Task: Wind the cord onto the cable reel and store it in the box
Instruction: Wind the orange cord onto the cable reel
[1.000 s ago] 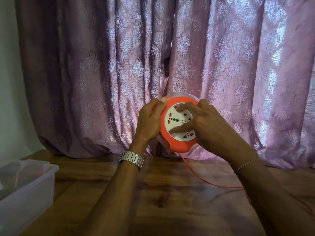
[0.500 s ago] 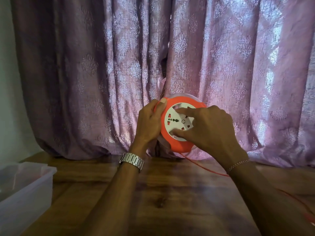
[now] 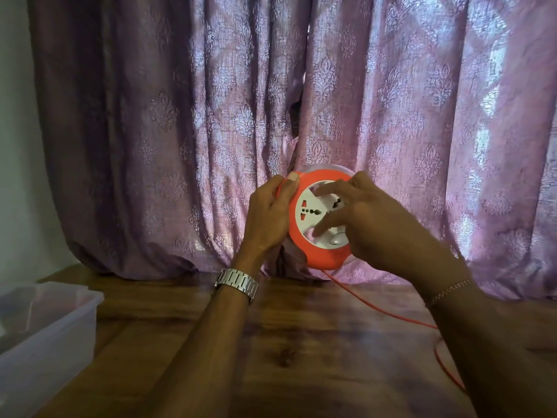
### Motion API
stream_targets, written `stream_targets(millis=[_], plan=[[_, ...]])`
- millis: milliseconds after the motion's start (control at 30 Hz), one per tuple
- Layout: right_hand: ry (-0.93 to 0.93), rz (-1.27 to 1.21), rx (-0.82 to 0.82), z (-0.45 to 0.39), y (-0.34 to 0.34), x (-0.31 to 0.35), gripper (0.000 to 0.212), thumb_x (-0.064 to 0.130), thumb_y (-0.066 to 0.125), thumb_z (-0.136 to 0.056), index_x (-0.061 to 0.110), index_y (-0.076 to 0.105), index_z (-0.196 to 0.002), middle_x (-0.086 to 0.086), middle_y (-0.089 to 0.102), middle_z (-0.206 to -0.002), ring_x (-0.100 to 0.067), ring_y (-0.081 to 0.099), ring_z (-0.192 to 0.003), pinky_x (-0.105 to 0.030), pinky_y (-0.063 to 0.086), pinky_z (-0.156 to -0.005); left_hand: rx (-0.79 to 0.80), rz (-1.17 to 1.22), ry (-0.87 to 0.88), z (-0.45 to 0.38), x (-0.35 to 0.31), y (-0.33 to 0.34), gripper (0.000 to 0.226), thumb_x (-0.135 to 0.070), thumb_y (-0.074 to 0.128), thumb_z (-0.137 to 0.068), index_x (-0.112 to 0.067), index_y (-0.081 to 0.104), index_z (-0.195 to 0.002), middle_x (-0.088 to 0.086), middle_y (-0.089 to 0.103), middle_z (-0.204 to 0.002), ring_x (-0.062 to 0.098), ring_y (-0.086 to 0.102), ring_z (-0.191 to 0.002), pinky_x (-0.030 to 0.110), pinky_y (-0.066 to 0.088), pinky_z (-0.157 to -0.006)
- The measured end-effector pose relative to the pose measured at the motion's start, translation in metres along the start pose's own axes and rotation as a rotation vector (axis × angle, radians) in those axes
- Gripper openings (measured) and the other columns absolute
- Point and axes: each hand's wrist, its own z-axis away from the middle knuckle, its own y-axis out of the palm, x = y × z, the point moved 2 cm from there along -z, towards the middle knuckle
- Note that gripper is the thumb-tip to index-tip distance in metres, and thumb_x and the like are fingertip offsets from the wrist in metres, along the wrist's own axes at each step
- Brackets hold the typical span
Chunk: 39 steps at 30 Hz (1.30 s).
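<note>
An orange cable reel (image 3: pixel 321 257) with a white socket face is held upright above the wooden table, in front of the curtain. My left hand (image 3: pixel 266 220) grips its left rim, thumb on top. My right hand (image 3: pixel 370 224) lies over the socket face with fingers spread on the white centre. A thin orange cord (image 3: pixel 376 307) hangs from the bottom of the reel and runs right across the table, passing behind my right forearm. A translucent plastic box (image 3: pixel 51 333) stands open at the left edge of the table.
A purple patterned curtain (image 3: pixel 180 131) hangs right behind the reel and reaches the wooden table (image 3: pixel 301 357). A pale wall (image 3: pixel 15 146) shows at the far left. I wear a metal watch (image 3: pixel 236 283) on the left wrist.
My right hand's fingers have shifted around the white socket face, turning it. The slack cord on the table lies differently. My left hand has kept its grip on the rim.
</note>
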Motion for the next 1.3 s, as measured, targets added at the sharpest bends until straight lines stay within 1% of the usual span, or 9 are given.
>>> stream_targets(millis=[267,467,600,733,867,967,1100,1233,1300], plan=[[-0.018,0.180,-0.031,0.000,0.005,0.003,0.039,0.019,0.075,-0.072,0.051,0.070,-0.094,0.002,0.059,-0.123,-0.029,0.050,-0.095,-0.039,0.041,-0.067,0.008,0.004,0.027,-0.001,0.000,-0.002,0.062,-0.064,0.053,-0.090,-0.004,0.053,-0.074,0.027,0.062,-0.074,0.047,0.064,-0.076,0.058,0.049,-0.068],[0.152,0.185,-0.017,0.001,0.004,0.001,0.051,0.051,0.045,-0.076,0.056,0.047,-0.126,-0.005,0.059,-0.102,-0.028,0.053,-0.091,-0.039,0.042,-0.074,-0.014,0.030,0.001,-0.002,0.003,-0.003,0.049,-0.049,0.054,-0.098,-0.010,0.054,-0.069,0.000,0.057,-0.065,0.017,0.051,-0.066,0.039,0.043,-0.067],[0.330,0.101,-0.127,0.002,0.000,0.003,0.063,0.074,0.060,-0.061,0.051,0.057,-0.120,0.004,0.072,-0.083,-0.024,0.065,-0.077,-0.030,0.046,-0.063,0.018,0.004,0.034,-0.001,0.001,0.001,0.060,-0.057,0.053,-0.096,0.000,0.056,-0.078,0.019,0.056,-0.069,0.018,0.049,-0.066,0.045,0.043,-0.064],[0.403,0.099,-0.202,0.005,-0.001,0.011,0.065,0.073,0.070,-0.054,0.049,0.062,-0.114,0.002,0.074,-0.087,-0.029,0.064,-0.080,-0.029,0.036,-0.059,0.039,-0.028,0.055,0.000,-0.002,0.002,0.066,-0.063,0.050,-0.093,0.002,0.061,-0.085,0.027,0.060,-0.077,0.019,0.051,-0.068,0.054,0.047,-0.067],[0.578,0.047,-0.179,0.002,0.002,0.016,0.067,0.078,0.061,-0.063,0.038,0.065,-0.116,-0.005,0.072,-0.099,-0.032,0.062,-0.092,-0.035,0.046,-0.069,0.032,-0.031,0.030,-0.001,0.001,0.002,0.069,-0.067,0.050,-0.091,0.000,0.066,-0.092,0.026,0.067,-0.083,0.030,0.062,-0.073,0.058,0.053,-0.075],[0.626,0.027,-0.187,0.002,0.005,0.013,0.067,0.078,0.055,-0.068,0.020,0.072,-0.097,-0.012,0.071,-0.093,-0.034,0.061,-0.088,-0.037,0.047,-0.068,0.045,-0.028,0.021,0.002,0.000,0.005,0.055,-0.064,0.051,-0.092,-0.013,0.068,-0.085,0.020,0.072,-0.085,0.042,0.068,-0.086,0.059,0.055,-0.080],[0.541,0.091,-0.210,0.003,-0.002,0.003,0.066,0.082,0.050,-0.068,0.025,0.072,-0.093,-0.006,0.072,-0.076,-0.030,0.064,-0.074,-0.030,0.038,-0.058,0.052,-0.026,-0.008,0.000,0.003,0.004,0.064,-0.067,0.050,-0.092,-0.006,0.069,-0.093,0.017,0.075,-0.087,0.039,0.072,-0.086,0.058,0.057,-0.079],[0.306,-0.053,-0.086,0.003,-0.007,-0.007,0.033,0.051,0.063,-0.081,0.032,0.059,-0.107,0.004,0.067,-0.095,-0.020,0.056,-0.090,-0.032,0.047,-0.069,0.010,-0.007,0.000,0.000,0.002,-0.001,0.062,-0.065,0.051,-0.090,-0.005,0.059,-0.077,0.017,0.066,-0.074,0.033,0.064,-0.071,0.057,0.055,-0.074],[0.201,-0.120,0.097,0.003,-0.005,-0.007,0.041,0.032,0.060,-0.083,0.040,0.049,-0.122,0.000,0.059,-0.116,-0.023,0.048,-0.107,-0.044,0.047,-0.085,-0.002,0.020,-0.003,0.000,0.001,-0.001,0.060,-0.062,0.053,-0.092,-0.004,0.058,-0.076,0.015,0.064,-0.071,0.030,0.060,-0.069,0.056,0.053,-0.075]])
